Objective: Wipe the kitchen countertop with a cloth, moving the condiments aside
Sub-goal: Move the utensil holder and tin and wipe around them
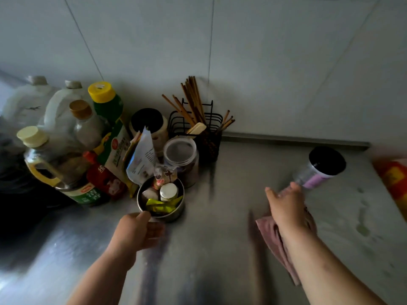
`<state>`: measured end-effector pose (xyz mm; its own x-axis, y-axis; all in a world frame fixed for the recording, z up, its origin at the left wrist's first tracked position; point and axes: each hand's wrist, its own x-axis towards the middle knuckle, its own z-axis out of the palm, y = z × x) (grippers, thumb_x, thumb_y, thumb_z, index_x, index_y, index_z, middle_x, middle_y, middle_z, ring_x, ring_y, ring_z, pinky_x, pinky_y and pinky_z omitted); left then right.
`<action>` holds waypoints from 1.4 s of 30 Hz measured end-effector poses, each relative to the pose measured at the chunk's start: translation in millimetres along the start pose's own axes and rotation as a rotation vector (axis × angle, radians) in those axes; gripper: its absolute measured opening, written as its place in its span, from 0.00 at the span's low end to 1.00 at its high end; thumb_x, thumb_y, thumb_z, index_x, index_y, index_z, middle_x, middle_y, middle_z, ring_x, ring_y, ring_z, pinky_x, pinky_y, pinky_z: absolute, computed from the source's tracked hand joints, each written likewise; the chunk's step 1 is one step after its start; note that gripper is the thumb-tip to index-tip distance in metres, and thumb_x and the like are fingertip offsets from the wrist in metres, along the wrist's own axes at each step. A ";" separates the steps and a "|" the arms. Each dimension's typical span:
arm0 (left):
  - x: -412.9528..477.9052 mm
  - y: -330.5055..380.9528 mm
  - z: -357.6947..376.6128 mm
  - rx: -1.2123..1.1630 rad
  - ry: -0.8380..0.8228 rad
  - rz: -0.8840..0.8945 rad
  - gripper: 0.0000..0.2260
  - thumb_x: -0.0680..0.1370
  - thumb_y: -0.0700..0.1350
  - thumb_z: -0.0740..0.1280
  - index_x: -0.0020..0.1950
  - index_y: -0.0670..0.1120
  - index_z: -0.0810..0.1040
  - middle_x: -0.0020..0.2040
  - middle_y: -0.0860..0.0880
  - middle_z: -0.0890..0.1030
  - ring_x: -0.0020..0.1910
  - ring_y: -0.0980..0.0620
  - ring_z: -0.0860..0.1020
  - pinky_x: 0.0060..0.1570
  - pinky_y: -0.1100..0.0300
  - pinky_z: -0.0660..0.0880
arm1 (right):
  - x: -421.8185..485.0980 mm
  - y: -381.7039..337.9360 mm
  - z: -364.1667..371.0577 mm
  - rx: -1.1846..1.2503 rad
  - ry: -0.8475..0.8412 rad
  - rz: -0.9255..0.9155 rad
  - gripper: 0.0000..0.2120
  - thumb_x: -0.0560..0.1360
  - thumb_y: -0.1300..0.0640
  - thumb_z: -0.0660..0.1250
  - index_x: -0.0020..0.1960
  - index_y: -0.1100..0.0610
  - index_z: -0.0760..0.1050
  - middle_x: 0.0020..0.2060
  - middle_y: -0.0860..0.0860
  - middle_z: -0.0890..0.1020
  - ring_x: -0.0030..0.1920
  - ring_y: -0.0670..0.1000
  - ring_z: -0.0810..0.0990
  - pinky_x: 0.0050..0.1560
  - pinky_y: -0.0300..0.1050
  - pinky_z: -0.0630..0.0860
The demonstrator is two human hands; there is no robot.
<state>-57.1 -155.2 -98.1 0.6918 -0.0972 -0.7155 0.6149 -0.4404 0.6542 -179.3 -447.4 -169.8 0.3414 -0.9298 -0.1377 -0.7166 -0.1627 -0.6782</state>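
we see the left hand (pixel 136 232) half curled at the near rim of a round metal tin (pixel 176 213), the thumb lying on the rim and the fingers bent in beside its wall; they are blurred, so we cannot tell whether it truly grips the tin or only touches it. the right hand (pixel 288 208) reaches forward with its fingers closed round the lower end of a clear jar (pixel 319 172) that has a black lid and a pale purple label, the jar tilted with its lid pointing up and to the right. under that palm and wrist lies the pink cloth (pixel 275 241), crumpled, trailing back along the forearm over the countertop (pixel 220 260); we cannot tell whether the hand also pinches it. the countertop is dull brushed metal, with a few pale spots near its right side. the tin holds small packets and a white-capped little bottle. behind it, in the back left corner, the condiments are crowded: a green bottle with a yellow cap (pixel 103 100), a red pouch (pixel 103 179), big oil bottles, and a black wire holder of chopsticks (pixel 198 122).
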 end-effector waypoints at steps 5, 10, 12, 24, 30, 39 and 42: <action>-10.3 3.5 26.9 0.086 -0.096 -0.128 0.07 0.80 0.39 0.57 0.44 0.39 0.71 0.37 0.35 0.81 0.29 0.43 0.80 0.28 0.57 0.77 | 28.7 -7.0 -47.3 -0.057 0.261 -0.140 0.38 0.67 0.54 0.77 0.70 0.66 0.64 0.66 0.67 0.69 0.66 0.67 0.67 0.66 0.60 0.67; -18.5 11.0 58.3 0.236 -0.241 -0.171 0.08 0.77 0.41 0.62 0.45 0.36 0.76 0.36 0.37 0.85 0.27 0.45 0.81 0.26 0.62 0.76 | 63.9 -5.7 -69.4 -0.197 0.326 -0.146 0.47 0.67 0.50 0.76 0.77 0.58 0.52 0.75 0.66 0.55 0.73 0.68 0.57 0.70 0.63 0.60; -20.0 14.5 69.7 0.249 -0.253 -0.155 0.11 0.78 0.43 0.62 0.42 0.37 0.77 0.38 0.37 0.85 0.30 0.44 0.81 0.30 0.61 0.75 | 82.9 -4.3 -73.3 -0.183 0.261 -0.079 0.51 0.68 0.49 0.76 0.78 0.58 0.47 0.76 0.67 0.51 0.75 0.68 0.52 0.71 0.63 0.57; -13.5 15.9 67.8 0.194 -0.219 -0.069 0.06 0.80 0.43 0.61 0.48 0.43 0.76 0.45 0.38 0.81 0.35 0.45 0.78 0.32 0.60 0.75 | 19.7 -66.4 -14.6 0.027 -0.137 -0.482 0.49 0.64 0.51 0.79 0.76 0.54 0.55 0.71 0.56 0.63 0.70 0.57 0.65 0.68 0.51 0.66; -12.0 11.4 52.2 0.148 -0.209 -0.092 0.07 0.80 0.44 0.61 0.48 0.42 0.76 0.44 0.40 0.81 0.34 0.47 0.78 0.33 0.61 0.74 | -16.7 -101.2 42.1 -0.055 -0.366 -0.558 0.49 0.68 0.50 0.77 0.78 0.50 0.48 0.75 0.52 0.59 0.74 0.54 0.60 0.70 0.51 0.65; -8.1 3.9 17.7 0.091 -0.137 -0.122 0.08 0.79 0.44 0.63 0.45 0.41 0.77 0.44 0.37 0.83 0.32 0.46 0.81 0.33 0.58 0.78 | -25.6 -88.1 58.2 0.088 -0.325 -0.313 0.51 0.69 0.59 0.76 0.79 0.57 0.44 0.77 0.58 0.54 0.76 0.55 0.58 0.70 0.40 0.56; -3.5 2.0 3.5 0.063 -0.089 -0.114 0.09 0.79 0.42 0.62 0.43 0.39 0.78 0.43 0.36 0.84 0.33 0.44 0.80 0.35 0.55 0.79 | -38.8 -76.7 62.3 0.028 -0.241 -0.224 0.44 0.72 0.56 0.73 0.77 0.62 0.49 0.74 0.62 0.59 0.74 0.59 0.61 0.72 0.50 0.61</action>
<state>-59.6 -158.9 -95.2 0.5806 -0.1207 -0.8052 0.6608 -0.5079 0.5526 -99.7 -378.3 -157.4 0.6249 -0.7666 -0.1479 -0.5918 -0.3417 -0.7301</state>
